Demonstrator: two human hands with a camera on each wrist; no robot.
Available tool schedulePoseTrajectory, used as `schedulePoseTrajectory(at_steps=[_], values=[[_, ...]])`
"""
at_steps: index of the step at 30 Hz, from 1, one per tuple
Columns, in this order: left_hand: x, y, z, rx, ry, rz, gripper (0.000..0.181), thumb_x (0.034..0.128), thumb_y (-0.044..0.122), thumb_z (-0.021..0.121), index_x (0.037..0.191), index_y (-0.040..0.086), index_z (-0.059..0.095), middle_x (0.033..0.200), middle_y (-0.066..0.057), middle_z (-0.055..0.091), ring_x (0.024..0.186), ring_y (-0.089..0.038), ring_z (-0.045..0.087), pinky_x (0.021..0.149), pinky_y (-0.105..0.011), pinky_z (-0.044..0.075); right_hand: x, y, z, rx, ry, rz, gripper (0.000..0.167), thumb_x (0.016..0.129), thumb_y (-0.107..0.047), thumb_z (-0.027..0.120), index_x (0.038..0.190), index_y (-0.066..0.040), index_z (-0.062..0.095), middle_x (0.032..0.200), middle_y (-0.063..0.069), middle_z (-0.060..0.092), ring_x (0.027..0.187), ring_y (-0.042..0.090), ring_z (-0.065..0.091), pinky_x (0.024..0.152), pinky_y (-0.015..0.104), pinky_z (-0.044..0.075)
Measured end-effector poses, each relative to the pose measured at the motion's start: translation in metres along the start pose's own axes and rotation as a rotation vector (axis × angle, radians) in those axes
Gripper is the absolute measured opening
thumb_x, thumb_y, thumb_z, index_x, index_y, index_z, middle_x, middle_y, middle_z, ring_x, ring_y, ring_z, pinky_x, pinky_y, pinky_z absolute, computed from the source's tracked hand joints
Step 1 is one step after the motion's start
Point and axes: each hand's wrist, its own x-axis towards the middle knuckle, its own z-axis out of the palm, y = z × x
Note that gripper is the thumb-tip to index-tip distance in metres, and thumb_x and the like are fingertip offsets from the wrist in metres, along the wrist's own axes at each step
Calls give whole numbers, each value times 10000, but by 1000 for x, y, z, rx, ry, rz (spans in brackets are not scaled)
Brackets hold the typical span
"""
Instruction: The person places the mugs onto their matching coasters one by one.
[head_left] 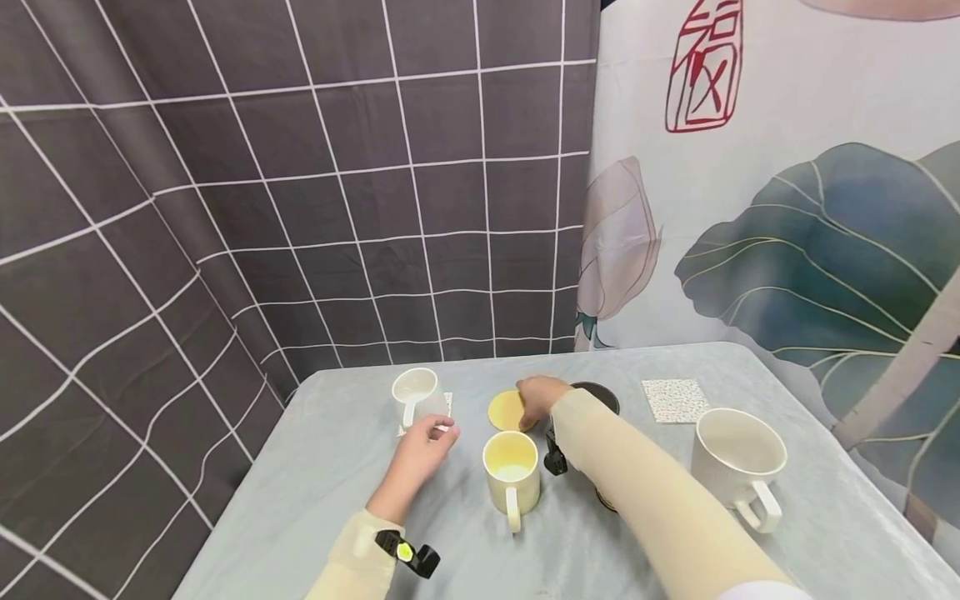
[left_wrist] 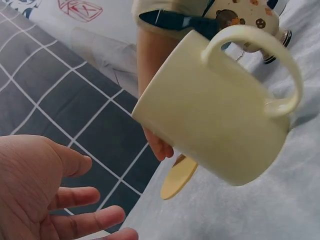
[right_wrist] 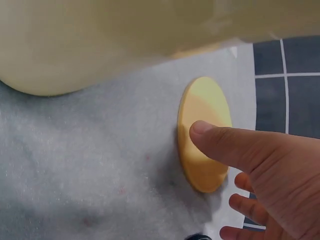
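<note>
A round yellow coaster [head_left: 506, 410] lies on the table, with my right hand [head_left: 542, 398] at its right edge. In the right wrist view the thumb lies over the coaster [right_wrist: 206, 165], and the other fingers are loosely bent beyond it. My left hand [head_left: 422, 454] hovers with loose, parted fingers beside a white mug [head_left: 418, 393], holding nothing. That mug stands on a speckled square coaster [head_left: 448, 403], mostly hidden. A pale yellow mug [head_left: 512, 475] stands upright between my arms, its handle towards me; the left wrist view shows the mug [left_wrist: 215, 110] large.
A dark round thing [head_left: 606, 393] is partly hidden behind my right arm. A bear-patterned object [left_wrist: 245, 22] is also mostly covered by that arm. To the right are a speckled square coaster [head_left: 675, 401] and a large white mug [head_left: 731, 467]. Curtains hang behind the table.
</note>
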Motion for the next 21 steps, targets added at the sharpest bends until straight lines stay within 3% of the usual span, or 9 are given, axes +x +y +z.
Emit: schedulePoseTrajectory(at_steps=[5,10,21], values=[[-16,-1,3,-109,-105,-50,224,993,221,631,1004,3,680,835,-43,676,667,-143,610,548,-311,544,3,2,4,-21,-17,24,491,766,-267,899,1133,-58,649,946,39,672,887,195,605,907,403,539],[-36,-2,8,-243,-177,-113,260,1002,211,616,992,-43,669,859,-60,695,677,-149,637,556,-342,582,8,3,7,-26,-29,28,459,763,-256,900,1102,-66,655,924,34,665,875,201,603,897,402,541],[-68,5,23,-532,-322,-212,342,1022,203,585,1058,-131,645,945,-82,717,699,-147,707,529,-272,584,12,2,8,-90,-29,14,367,757,-268,900,978,-93,666,839,10,639,796,190,566,840,381,545]])
